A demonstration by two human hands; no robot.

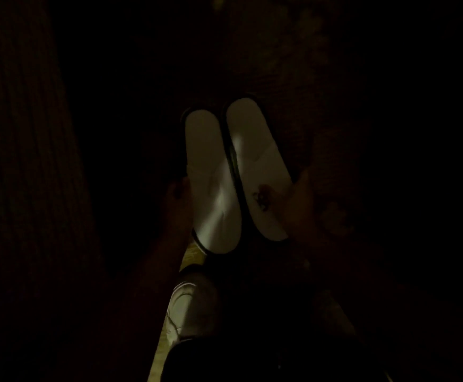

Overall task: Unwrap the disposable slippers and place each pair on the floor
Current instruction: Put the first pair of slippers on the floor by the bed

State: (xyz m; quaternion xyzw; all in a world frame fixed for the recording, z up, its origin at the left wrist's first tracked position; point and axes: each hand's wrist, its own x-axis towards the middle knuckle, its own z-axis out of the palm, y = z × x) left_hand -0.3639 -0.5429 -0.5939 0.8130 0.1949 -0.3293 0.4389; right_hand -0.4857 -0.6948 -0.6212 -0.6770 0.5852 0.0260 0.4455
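A: Dark down here, v. little light. Nearest the camera there's a pale shoe [186, 307] on the person's foot, on a thin strip of lit floor [189, 256].

B: And just past that?

A: The left hand [176, 201] has its fingers curled round the outer edge of the left slipper [211, 183], gripping it. The right hand [307, 205] is against the outer edge of the right slipper [257, 161]. Looks like it's grasping too, but it's so dim I can't tell for sure.

B: Wrapper off?

A: No wrap visible, so prob. unwrapped. White pair, dark trim, side by side, nearly touching, a small dark logo on the right one. Can't tell if they're down on the floor or a bit above it.

B: So what goes wrong from here?

A: Judging by the gloom: letting go without seeing the surface. If they're not flat yet, one could flop, tip or land skewed. Thin, light things, so a fingertip snagging the trim on release may drag one out of line.

B: Anything further out?

A: The far ends sit over a textured dark surface [293, 78], maybe carpet, can't confirm. The shoe is close behind; a shuffle fwd could kick the pair apart.
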